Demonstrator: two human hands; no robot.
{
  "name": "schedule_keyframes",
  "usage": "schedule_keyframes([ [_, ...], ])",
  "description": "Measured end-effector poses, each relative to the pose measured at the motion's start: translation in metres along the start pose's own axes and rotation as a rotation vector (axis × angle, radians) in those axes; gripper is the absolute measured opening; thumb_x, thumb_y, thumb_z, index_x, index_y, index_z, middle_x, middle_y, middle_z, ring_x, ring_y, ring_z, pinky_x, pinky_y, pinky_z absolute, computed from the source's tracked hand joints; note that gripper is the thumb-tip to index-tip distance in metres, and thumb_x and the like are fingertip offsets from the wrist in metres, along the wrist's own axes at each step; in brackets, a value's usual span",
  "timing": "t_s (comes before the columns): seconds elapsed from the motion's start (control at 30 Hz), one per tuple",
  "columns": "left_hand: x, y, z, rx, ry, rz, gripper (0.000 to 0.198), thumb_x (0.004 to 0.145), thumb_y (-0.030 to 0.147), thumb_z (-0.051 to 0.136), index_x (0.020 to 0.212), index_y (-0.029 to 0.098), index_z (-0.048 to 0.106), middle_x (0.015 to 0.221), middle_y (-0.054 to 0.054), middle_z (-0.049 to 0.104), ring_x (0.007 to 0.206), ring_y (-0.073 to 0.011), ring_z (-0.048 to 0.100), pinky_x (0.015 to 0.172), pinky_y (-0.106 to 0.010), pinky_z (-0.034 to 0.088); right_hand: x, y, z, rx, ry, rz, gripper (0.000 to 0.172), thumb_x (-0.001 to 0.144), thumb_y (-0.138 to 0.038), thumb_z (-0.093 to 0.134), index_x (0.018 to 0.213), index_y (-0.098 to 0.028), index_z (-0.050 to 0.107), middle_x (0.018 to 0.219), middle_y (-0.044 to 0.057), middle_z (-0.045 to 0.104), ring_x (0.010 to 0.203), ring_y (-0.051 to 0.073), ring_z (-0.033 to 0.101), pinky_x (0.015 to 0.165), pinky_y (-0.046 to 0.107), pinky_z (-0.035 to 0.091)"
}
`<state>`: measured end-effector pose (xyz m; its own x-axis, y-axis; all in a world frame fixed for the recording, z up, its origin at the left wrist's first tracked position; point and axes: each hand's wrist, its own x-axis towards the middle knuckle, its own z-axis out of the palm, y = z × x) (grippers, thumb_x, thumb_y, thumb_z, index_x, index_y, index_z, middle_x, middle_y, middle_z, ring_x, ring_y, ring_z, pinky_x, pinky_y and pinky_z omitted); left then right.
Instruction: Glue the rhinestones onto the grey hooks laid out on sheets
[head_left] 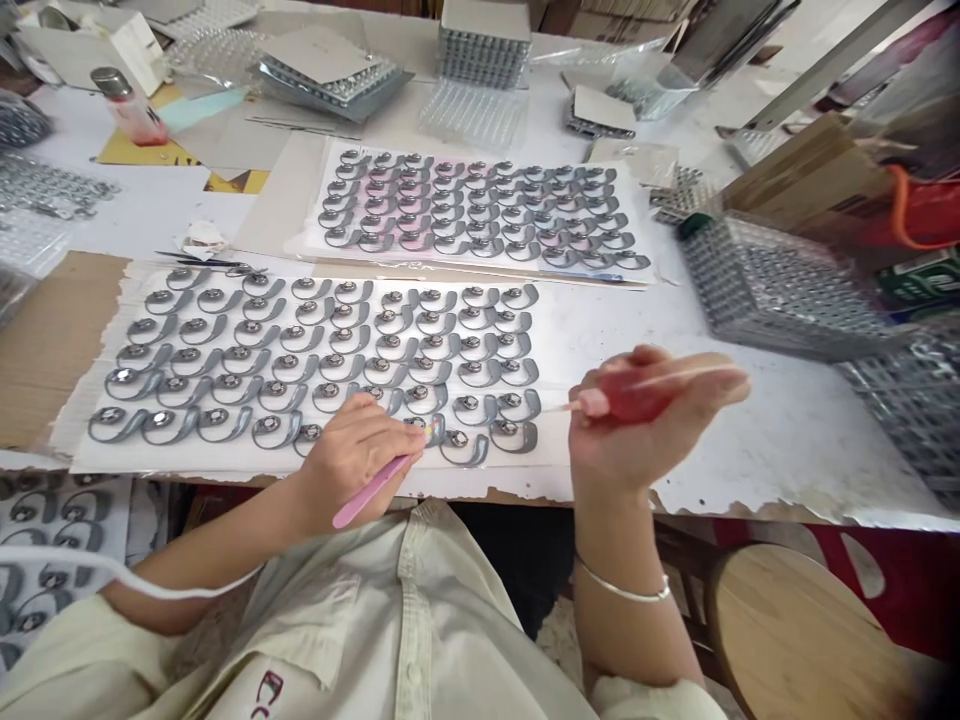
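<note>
My left hand [356,450] is closed around a slim pink-handled tool [369,492], whose exact kind I cannot make out. Its yellow and orange tip is over the front row of grey curved pieces [276,430], each with a round shiny stone. These pieces stand in rows on a white sheet [97,450]. To the right, my right hand [637,425] grips a red squeeze bottle [634,392], held on its side above the table. The bottle's thin nozzle points left at the sheet's right end; fingers hide part of its body.
Behind lies a second sheet [304,235] with more grey pieces. A bottle with a metal cap [129,105] stands back left. Clear plastic trays [772,285] are stacked at right, near a cardboard box [787,175]. A round wooden stool [802,630] is below right.
</note>
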<state>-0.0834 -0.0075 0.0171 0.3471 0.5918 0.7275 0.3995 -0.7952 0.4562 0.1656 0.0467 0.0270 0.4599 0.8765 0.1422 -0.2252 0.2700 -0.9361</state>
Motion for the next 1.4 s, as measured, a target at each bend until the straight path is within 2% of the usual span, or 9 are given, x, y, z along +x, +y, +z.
schedule_keyframes([
  [0.17, 0.023, -0.008, 0.011, 0.115, -0.142, 0.083, 0.015, 0.082, 0.006, 0.063, 0.094, 0.015, 0.064, 0.095, -0.009, 0.074, 0.075, -0.0173, 0.067, 0.072, -0.034, 0.049, 0.048, -0.011, 0.019, 0.078, -0.157, -0.013, 0.057, 0.063, -0.072, 0.07, 0.081, -0.018, 0.061, 0.059, -0.002, 0.056, 0.041, 0.01, 0.049, 0.032, 0.023, 0.033],
  [0.3, 0.036, -0.012, 0.026, 0.185, -0.169, 0.176, 0.014, 0.081, 0.003, 0.058, 0.091, 0.012, 0.062, 0.09, -0.01, 0.074, 0.07, -0.0171, 0.065, 0.066, -0.032, 0.049, 0.057, -0.007, 0.036, 0.01, -0.377, -0.015, 0.045, 0.071, -0.061, 0.071, 0.063, -0.018, 0.058, 0.061, 0.0, 0.057, 0.048, 0.013, 0.058, 0.032, 0.022, 0.036],
  [0.37, 0.037, -0.014, 0.032, 0.156, -0.156, 0.176, 0.015, 0.08, 0.002, 0.057, 0.091, 0.011, 0.061, 0.085, -0.009, 0.074, 0.069, -0.0166, 0.066, 0.064, -0.03, 0.05, 0.053, -0.001, 0.038, -0.01, -0.43, -0.031, 0.044, 0.074, -0.058, 0.069, 0.06, -0.019, 0.056, 0.061, 0.001, 0.058, 0.05, 0.013, 0.06, 0.03, 0.021, 0.034],
  [0.57, 0.027, -0.016, 0.038, 0.111, -0.161, 0.156, 0.013, 0.085, 0.003, 0.055, 0.093, 0.011, 0.059, 0.081, -0.008, 0.073, 0.069, -0.0152, 0.068, 0.062, -0.027, 0.051, 0.035, 0.016, 0.035, -0.096, -0.366, -0.046, 0.042, 0.076, -0.058, 0.069, 0.065, -0.021, 0.051, 0.058, -0.003, 0.056, 0.041, 0.01, 0.053, 0.028, 0.021, 0.027],
  [0.7, 0.025, -0.013, 0.039, 0.157, -0.197, 0.137, 0.015, 0.086, 0.001, 0.051, 0.09, 0.013, 0.058, 0.076, -0.006, 0.071, 0.065, -0.0143, 0.066, 0.059, -0.027, 0.051, 0.028, 0.018, 0.035, -0.207, -0.375, -0.132, 0.043, 0.084, -0.055, 0.062, 0.06, -0.021, 0.052, 0.053, -0.002, 0.051, 0.049, 0.012, 0.056, 0.036, 0.023, 0.038],
  [0.87, 0.026, -0.009, 0.04, 0.196, -0.213, 0.141, 0.015, 0.087, 0.001, 0.049, 0.083, 0.013, 0.058, 0.073, -0.006, 0.07, 0.064, -0.0149, 0.064, 0.058, -0.028, 0.049, 0.022, 0.017, 0.034, -0.306, -0.387, -0.247, 0.038, 0.083, -0.051, 0.066, 0.062, -0.021, 0.057, 0.058, 0.0, 0.056, 0.058, 0.014, 0.058, 0.047, 0.027, 0.045],
  [1.13, 0.026, -0.006, 0.042, 0.242, -0.244, 0.187, 0.025, 0.09, 0.005, 0.045, 0.07, 0.012, 0.059, 0.065, -0.008, 0.064, 0.055, -0.0156, 0.053, 0.052, -0.029, 0.041, 0.016, 0.019, 0.034, -0.355, -0.567, -0.274, 0.031, 0.086, -0.039, 0.066, 0.063, -0.019, 0.057, 0.058, -0.001, 0.058, 0.057, 0.012, 0.054, 0.054, 0.028, 0.044],
  [1.27, 0.025, -0.005, 0.041, 0.301, -0.306, 0.225, 0.025, 0.088, 0.005, 0.052, 0.065, 0.013, 0.057, 0.064, -0.007, 0.063, 0.056, -0.0156, 0.051, 0.054, -0.03, 0.04, 0.014, 0.021, 0.035, -0.37, -0.616, -0.258, 0.03, 0.086, -0.036, 0.066, 0.063, -0.019, 0.057, 0.057, -0.001, 0.058, 0.056, 0.012, 0.054, 0.054, 0.029, 0.045],
  [1.4, 0.023, -0.006, 0.042, 0.315, -0.297, 0.243, 0.023, 0.086, 0.004, 0.055, 0.065, 0.013, 0.057, 0.065, -0.007, 0.063, 0.058, -0.016, 0.052, 0.054, -0.03, 0.04, 0.012, 0.02, 0.038, -0.373, -0.663, -0.244, 0.028, 0.086, -0.032, 0.066, 0.062, -0.021, 0.056, 0.056, -0.003, 0.056, 0.052, 0.011, 0.053, 0.05, 0.028, 0.045],
])
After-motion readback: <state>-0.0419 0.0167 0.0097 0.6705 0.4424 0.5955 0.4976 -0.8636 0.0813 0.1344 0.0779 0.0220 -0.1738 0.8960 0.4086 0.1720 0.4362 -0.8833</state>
